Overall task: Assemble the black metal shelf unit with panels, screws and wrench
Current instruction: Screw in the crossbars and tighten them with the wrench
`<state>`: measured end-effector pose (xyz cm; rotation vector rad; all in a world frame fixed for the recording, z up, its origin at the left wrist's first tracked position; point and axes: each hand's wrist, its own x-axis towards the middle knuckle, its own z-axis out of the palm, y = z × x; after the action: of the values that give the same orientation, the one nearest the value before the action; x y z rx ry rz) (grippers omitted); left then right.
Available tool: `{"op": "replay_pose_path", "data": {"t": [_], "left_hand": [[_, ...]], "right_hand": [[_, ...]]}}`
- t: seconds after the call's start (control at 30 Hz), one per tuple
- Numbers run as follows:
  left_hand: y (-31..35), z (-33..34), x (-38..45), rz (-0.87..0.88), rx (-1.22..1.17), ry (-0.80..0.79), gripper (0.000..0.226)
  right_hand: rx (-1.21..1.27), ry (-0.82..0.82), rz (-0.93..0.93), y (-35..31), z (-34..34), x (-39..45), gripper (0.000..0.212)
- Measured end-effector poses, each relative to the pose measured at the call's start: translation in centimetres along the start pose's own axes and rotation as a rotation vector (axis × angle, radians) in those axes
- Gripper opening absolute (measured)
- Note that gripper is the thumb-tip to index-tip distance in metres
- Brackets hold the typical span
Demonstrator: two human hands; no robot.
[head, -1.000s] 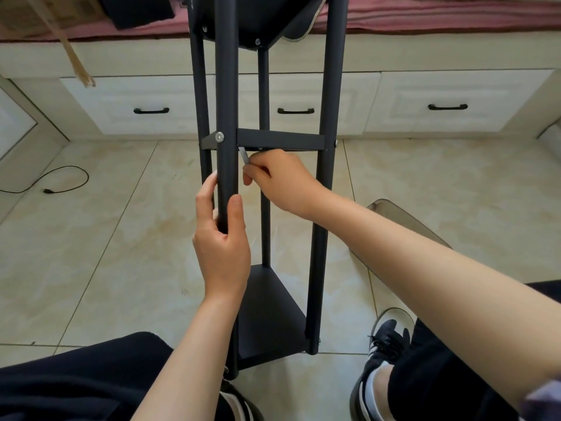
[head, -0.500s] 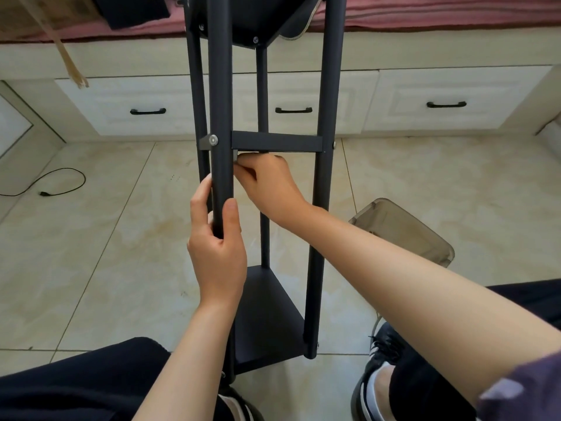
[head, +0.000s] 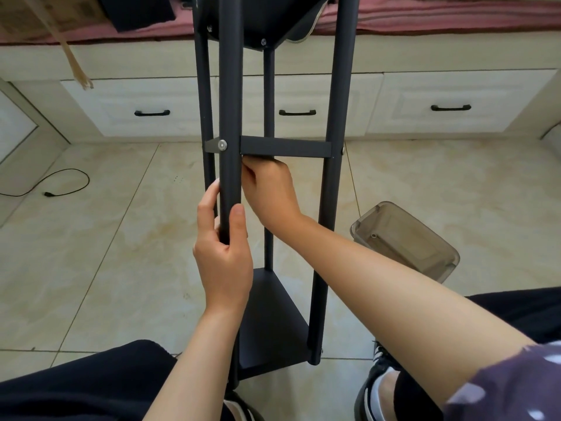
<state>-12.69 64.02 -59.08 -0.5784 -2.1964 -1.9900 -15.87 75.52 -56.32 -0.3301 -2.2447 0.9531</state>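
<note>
l hand (head: 223, 262) wraps near post (head: 229, 101) of black metal shelf unit (head: 273, 317), thumb in front. r hand (head: 268, 189) curled just under flat crossbar (head: 285, 146); i can't tell what it pinches. matte round tubes, silver screw (head: 223, 144). smoky plastic bin (head: 406, 241) on beige tile floor (head: 106, 253), white drawers (head: 455, 107) behind.

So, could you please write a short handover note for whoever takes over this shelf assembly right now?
Left hand grips the front post of the shelf, steadying it.
Right hand is tucked under the middle panel just behind that post, fingers curled; whether it holds the wrench is hidden.
Done: bottom panel and top panel are on; a screw sits in the post at the middle panel.
Left: finish tightening the middle panel joints.
A plastic box lies on the floor to the right.
</note>
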Motion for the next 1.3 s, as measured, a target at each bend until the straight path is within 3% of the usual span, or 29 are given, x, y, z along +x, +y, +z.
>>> {"op": "replay_pose_path", "data": {"t": [0.23,0.5,0.87,1.3], "left_hand": [[0.0,0.2,0.2,-0.019,-0.001,0.013,0.037],[-0.1,0.0,0.0,-0.022,-0.028,0.012,0.039],[-0.2,0.1,0.2,-0.035,-0.026,0.012,0.038],[0.0,0.1,0.3,-0.031,-0.015,0.025,0.035]], "right_hand": [[0.020,-0.273,0.173,0.3,-2.1,-0.7,0.026],[-0.017,-0.460,0.183,-1.9,-5.3,-0.7,0.031],[0.038,-0.521,0.245,-2.0,-5.7,0.2,0.036],[0.046,-0.466,0.218,-1.5,-4.1,0.3,0.033]]}}
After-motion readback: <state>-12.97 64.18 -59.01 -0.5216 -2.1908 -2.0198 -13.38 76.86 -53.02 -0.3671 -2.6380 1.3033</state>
